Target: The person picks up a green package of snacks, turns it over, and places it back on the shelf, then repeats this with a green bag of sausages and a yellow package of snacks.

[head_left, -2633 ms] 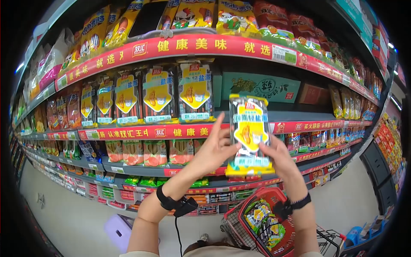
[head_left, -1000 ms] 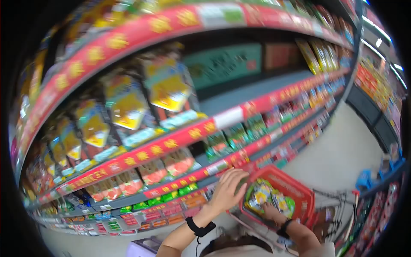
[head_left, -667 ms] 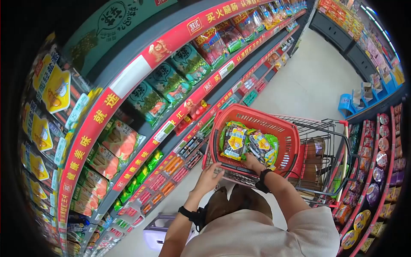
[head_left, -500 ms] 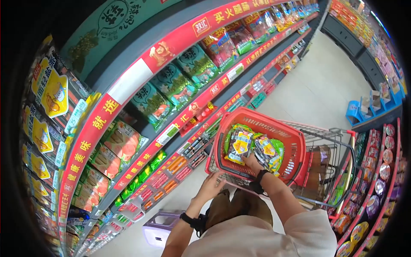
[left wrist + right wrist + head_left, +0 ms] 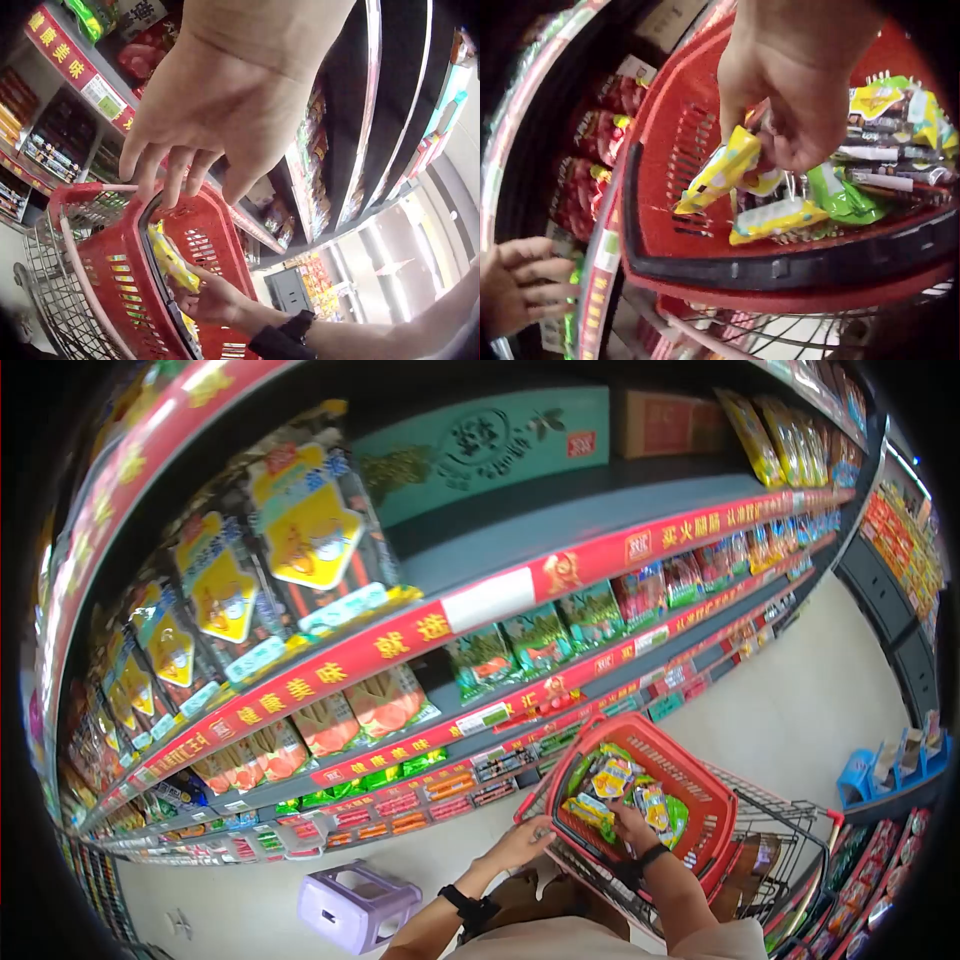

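My right hand (image 5: 632,830) is down inside the red shopping basket (image 5: 690,765). It pinches a sausage packet by its yellow end (image 5: 724,169), and the packet stands tilted near the basket's wall. Other sausage packets (image 5: 655,807) with yellow and green ends lie in the basket beside the hand. My left hand (image 5: 520,843) hovers at the basket's near left corner. Its fingers (image 5: 176,176) are spread, with nothing in them, and overlap the basket's rim in the left wrist view.
The basket sits on a wire shopping cart (image 5: 800,840). Shelves of sausage packs (image 5: 305,530) run along the left, edged by a red strip (image 5: 690,535). A purple stool (image 5: 355,905) stands on the floor; a blue rack (image 5: 890,765) is at right.
Both hands were holding a sausage packet up before the shelf; my right hand then went down into the basket. My left hand let go and moved to the basket's corner. The head view has swung back toward the shelf.
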Tool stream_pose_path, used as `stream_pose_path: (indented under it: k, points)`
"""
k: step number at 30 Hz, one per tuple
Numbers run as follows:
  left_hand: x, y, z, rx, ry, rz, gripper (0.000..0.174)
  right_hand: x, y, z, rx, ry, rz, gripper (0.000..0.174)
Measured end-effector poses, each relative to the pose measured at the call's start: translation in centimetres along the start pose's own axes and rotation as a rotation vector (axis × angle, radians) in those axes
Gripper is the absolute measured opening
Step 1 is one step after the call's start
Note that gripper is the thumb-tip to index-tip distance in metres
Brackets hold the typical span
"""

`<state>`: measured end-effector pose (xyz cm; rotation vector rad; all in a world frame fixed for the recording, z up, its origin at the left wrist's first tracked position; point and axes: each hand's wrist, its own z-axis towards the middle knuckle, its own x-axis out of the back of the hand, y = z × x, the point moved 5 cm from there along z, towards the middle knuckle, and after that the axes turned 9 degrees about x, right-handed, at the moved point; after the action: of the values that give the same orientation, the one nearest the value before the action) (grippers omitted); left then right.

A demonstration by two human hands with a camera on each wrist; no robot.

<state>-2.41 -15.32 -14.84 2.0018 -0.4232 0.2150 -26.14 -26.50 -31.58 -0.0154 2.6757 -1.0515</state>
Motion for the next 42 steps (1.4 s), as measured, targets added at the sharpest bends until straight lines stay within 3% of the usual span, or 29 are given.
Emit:
stream_pose_path:
  k: [3, 7, 9, 11, 13, 14, 15, 16, 17, 19, 21, 22, 23, 25, 26, 29, 30, 33, 35, 37, 42]
  points:
    - [-0.3, 0.0, 1.4, 0.019, -0.056, -0.117, 0.054, -1.9, -4.5, -4.5, 0.107, -0.017, 0.212, 0.021]
    - [-1.2, 2.0, 1.9, 0.011, -0.139, -0.407, 0.065, -1.1, -6.9, -9.4, 0.189, -0.097, -0.046, 0.017]
    - [-1.6, 2.6, 1.6, 0.251, -0.202, -0.668, 0.063, -3.9, -9.5, -13.8, 0.347, -0.325, -0.171, 0.015]
    - [-1.9, 2.9, 1.4, 0.308, -0.201, -0.801, 0.056, -7.7, -12.4, -18.3, 0.347, -0.423, -0.504, 0.017]
    - [-1.5, 2.3, 1.0, 0.217, -0.278, -1.237, 0.047, -9.7, -11.9, -17.8, 0.429, -0.615, -0.854, 0.025]
    - [-0.8, 0.6, 1.0, 0.167, -0.186, -1.268, 0.042, -10.2, -11.0, -15.8, 0.409, -0.670, -0.749, 0.031]
    - [0.5, -0.3, -0.2, 0.236, -0.143, -1.306, 0.040, -10.9, -9.9, -14.2, 0.385, -0.726, -0.639, 0.037]
    - [1.7, -1.3, -1.6, 0.238, -0.102, -1.276, 0.039, -12.8, -9.7, -13.4, 0.293, -0.549, -0.353, 0.042]
    - [3.0, -2.1, -2.9, 0.233, -0.058, -1.242, 0.039, -14.1, -9.1, -11.1, 0.451, -0.493, -0.479, 0.037]
    - [5.3, -3.8, -5.9, 0.245, 0.002, -1.148, 0.038, -17.7, -8.3, -9.8, 1.083, -0.450, -1.238, 0.037]
    - [7.0, -5.3, -9.0, 0.249, 0.048, -1.117, 0.038, -20.0, -3.9, -8.0, 1.178, -0.510, -1.581, 0.040]
    - [7.7, -5.8, -10.4, 0.247, 0.074, -1.138, 0.037, -21.2, -1.8, -7.7, 1.192, -0.605, -1.885, 0.050]
    - [8.2, -6.2, -11.7, 0.245, 0.098, -1.160, 0.037, -21.6, -0.7, -7.6, 1.195, -0.616, -1.872, 0.050]
    - [9.1, -6.9, -13.5, 0.242, 0.167, -1.132, 0.036, -22.0, 1.8, -7.0, 1.068, -0.736, -2.159, 0.056]
    - [9.3, -7.6, -14.3, 0.205, 0.219, -1.160, 0.034, -22.1, 1.7, -7.7, 1.074, -0.678, -2.266, 0.049]
    - [9.6, -7.8, -15.2, 0.140, 0.287, -1.231, 0.034, -21.1, 3.8, -5.9, 1.189, -0.599, -2.155, 0.042]
    - [9.5, -7.8, -15.4, 0.119, 0.291, -1.243, 0.035, -20.7, 4.2, -5.6, 1.092, -0.670, -2.244, 0.045]
    - [9.1, -7.0, -14.7, 0.075, 0.276, -1.267, 0.035, -21.9, 1.0, -9.7, 1.037, -0.645, -2.302, 0.041]
    - [9.0, -6.3, -14.1, 0.106, 0.244, -1.217, 0.036, -21.1, 2.3, -8.4, 1.087, -0.595, -2.347, 0.040]
    - [8.7, -5.5, -13.4, 0.084, 0.239, -1.218, 0.036, -20.3, 2.7, -7.7, 1.270, -0.541, -2.214, 0.033]
    - [7.7, -2.9, -12.4, 0.011, 0.211, -1.207, 0.034, -17.6, 2.9, -7.3, 1.163, -0.526, -2.340, 0.042]
